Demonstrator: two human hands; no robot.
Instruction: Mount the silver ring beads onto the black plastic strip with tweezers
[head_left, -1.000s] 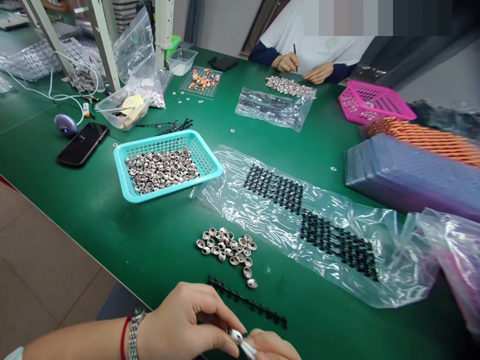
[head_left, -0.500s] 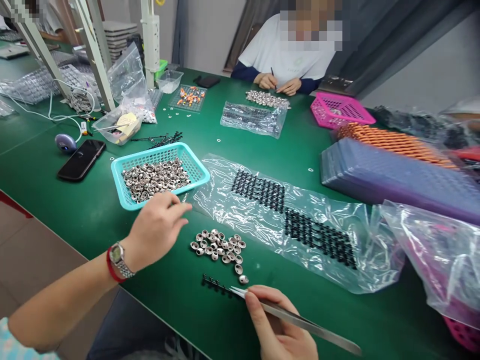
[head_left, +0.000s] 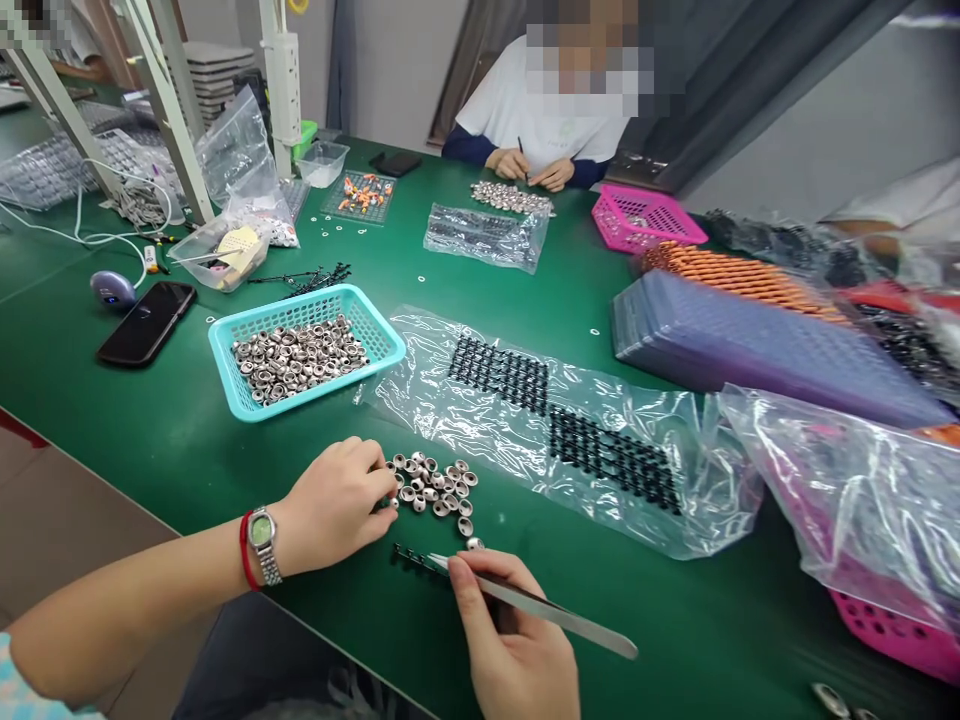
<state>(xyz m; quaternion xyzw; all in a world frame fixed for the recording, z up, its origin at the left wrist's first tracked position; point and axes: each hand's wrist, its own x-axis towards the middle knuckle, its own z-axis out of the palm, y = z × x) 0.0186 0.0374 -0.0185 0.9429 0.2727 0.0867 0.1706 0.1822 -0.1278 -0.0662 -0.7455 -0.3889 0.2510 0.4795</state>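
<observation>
My left hand is closed at the left edge of a loose pile of small silver cup-shaped parts. Thumb and finger pinch one of these parts, mostly hidden by the fingertips. In my right hand is a pair of metal tweezers, its pale tips at a thin black studded strip. That strip runs partly behind the tweezers and fingers, just in front of the pile. Beyond my left hand stands a turquoise basket full of similar silver parts.
A clear plastic sheet bears two groups of black strips. Purple-blue plastic trays and a pink basket under plastic are on the right. A phone lies at left. Opposite, a co-worker handles silver parts.
My left hand has come down from beside the turquoise basket to the pile's edge, and its fingers have closed. My right hand keeps the tweezers at the black strip. The view has shifted slightly.
</observation>
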